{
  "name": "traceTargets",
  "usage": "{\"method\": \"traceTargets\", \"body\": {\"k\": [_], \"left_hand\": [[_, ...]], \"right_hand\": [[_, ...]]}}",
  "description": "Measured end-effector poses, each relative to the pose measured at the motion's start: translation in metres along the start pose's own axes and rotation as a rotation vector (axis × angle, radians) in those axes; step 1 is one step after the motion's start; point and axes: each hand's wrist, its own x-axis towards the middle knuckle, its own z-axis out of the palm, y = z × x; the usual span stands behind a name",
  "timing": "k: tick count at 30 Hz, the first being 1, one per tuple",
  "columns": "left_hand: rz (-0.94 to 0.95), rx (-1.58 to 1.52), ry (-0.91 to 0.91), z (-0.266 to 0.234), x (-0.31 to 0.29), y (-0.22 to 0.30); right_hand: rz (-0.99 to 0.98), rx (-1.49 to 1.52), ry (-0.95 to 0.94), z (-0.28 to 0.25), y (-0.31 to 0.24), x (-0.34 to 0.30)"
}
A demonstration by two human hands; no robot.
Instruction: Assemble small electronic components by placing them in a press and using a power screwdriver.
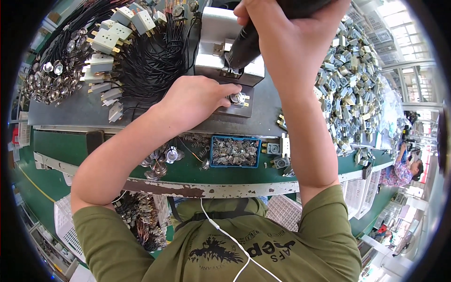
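My right hand (300, 33) is closed around a thick black power screwdriver (246, 47), held tilted. Its tapered nose points down at a silvery metal fixture (213, 61), where its tip is hidden. Just in front of the fixture, my left hand (197, 96) pinches a small pronged switch part (239, 99) between thumb and forefinger. This part lies on a flat metal block (244, 112), its brass-coloured prongs facing right. My fingers partly cover it.
Black-wired pale blocks (105, 40) and round metal caps (51, 82) crowd the left. A big heap of switch parts (347, 84) covers the right. Near the bench edge sits a blue tray (235, 152) of small metal pieces. Another person (401, 169) is at far right.
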Motion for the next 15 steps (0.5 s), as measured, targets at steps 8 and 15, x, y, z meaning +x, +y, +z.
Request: {"method": "traceTargets", "body": {"k": [8,15], "left_hand": [[0.002,-0.023,0.049,0.002,0.002,-0.003],[-0.058,0.012,-0.039,-0.004,0.002,-0.002]], "right_hand": [[0.121,-0.140,0.013,-0.045,-0.022,-0.023],[0.189,-0.159,0.067,-0.037,-0.029,-0.037]]}}
